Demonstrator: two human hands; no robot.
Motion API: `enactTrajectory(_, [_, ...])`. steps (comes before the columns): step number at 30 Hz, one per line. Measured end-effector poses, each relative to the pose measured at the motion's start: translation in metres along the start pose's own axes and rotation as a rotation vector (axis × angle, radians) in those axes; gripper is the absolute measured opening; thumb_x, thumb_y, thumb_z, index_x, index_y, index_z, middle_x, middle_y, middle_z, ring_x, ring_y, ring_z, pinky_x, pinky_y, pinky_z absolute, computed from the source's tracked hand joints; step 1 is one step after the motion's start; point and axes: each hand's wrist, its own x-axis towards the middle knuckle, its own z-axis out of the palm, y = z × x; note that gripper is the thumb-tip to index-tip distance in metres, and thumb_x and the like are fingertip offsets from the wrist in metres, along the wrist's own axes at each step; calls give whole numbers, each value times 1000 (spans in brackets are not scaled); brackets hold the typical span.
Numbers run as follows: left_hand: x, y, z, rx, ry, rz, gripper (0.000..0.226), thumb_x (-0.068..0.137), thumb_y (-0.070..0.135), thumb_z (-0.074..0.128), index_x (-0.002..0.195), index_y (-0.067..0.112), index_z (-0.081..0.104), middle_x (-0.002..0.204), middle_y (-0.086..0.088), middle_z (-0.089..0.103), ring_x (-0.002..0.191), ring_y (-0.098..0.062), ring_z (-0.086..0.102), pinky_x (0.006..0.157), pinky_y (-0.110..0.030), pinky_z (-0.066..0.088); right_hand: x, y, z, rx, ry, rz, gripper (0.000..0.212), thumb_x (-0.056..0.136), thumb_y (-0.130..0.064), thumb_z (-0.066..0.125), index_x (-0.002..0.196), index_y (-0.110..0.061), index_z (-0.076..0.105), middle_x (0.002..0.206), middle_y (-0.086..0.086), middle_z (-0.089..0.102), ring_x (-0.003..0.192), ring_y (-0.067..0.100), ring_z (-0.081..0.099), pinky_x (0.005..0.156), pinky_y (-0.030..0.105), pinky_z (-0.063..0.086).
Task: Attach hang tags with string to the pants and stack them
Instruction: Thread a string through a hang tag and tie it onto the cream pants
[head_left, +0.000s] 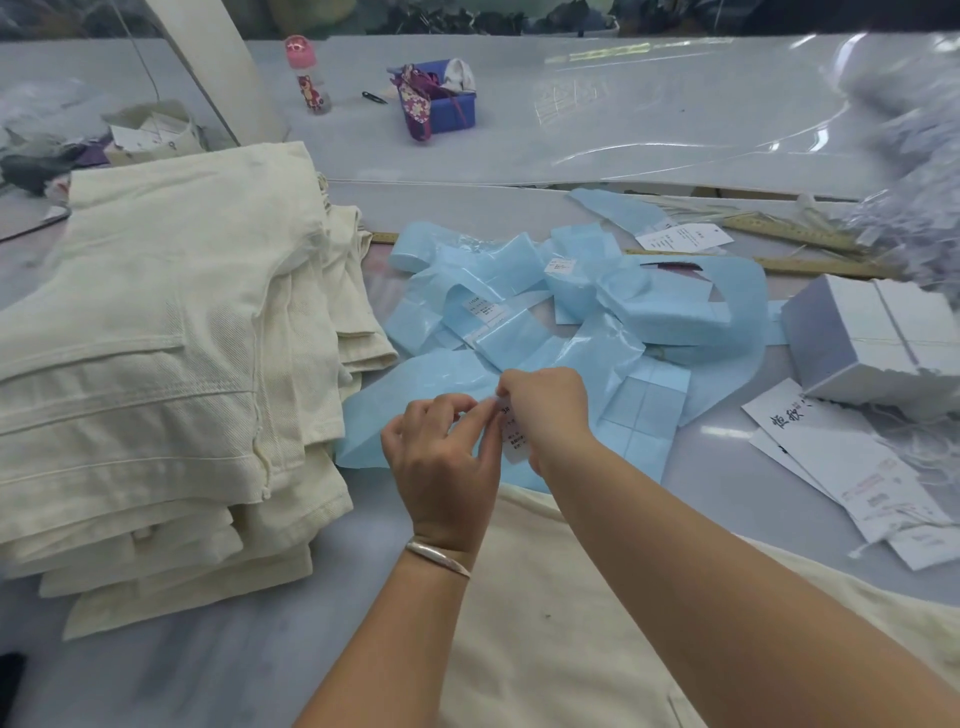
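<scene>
— Pinching it from both sides, are you?

— Yes. My right hand (545, 410) pinches the top of a small white sticker label (514, 434), and my left hand (441, 457) has thumb and forefinger closed on its near edge. The label hangs between my hands, long axis running down toward me, over the blue backing paper (582, 322).

— And where does it need to go?

— I judge onto a hang tag. The loose hang tags (852, 467) lie well off to the right of my right hand, so that hand is the nearer one.

— And the pants?

— The pair I'm working on (545, 623) lies directly beneath my forearms, close to me. The finished stack (171, 364) sits to the left of my left hand, so that side would carry it over.

— Any string in your fingers?

— None that I can make out.
</scene>
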Motion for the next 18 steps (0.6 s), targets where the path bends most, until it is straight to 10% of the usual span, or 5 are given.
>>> enactTrajectory(5, [5, -2, 0, -46, 16, 63, 7, 83, 20, 73, 76, 20, 75, 77, 2, 66, 73, -24, 62, 73, -36, 37, 5, 5, 6, -18, -1, -93, 30, 79, -3, 52, 99, -23, 63, 88, 4, 64, 68, 20, 59, 63, 29, 49])
enactTrajectory(12, [3, 10, -17, -173, -3, 62, 5, 81, 8, 75, 78, 12, 73, 85, -1, 70, 80, -25, 64, 74, -38, 46, 22, -2, 7, -36, -71, -65, 36, 81, 4, 50, 63, -19, 71, 70, -1, 65, 69, 23, 59, 68, 35, 52])
enactTrajectory(18, [-9, 6, -66, -425, 93, -305, 8, 82, 17, 77, 82, 17, 70, 108, 2, 57, 107, -16, 57, 94, -28, 45, 46, -14, 6, -124, 39, -354, 17, 96, -17, 50, 92, -20, 67, 91, -2, 60, 79, 14, 55, 62, 16, 43])
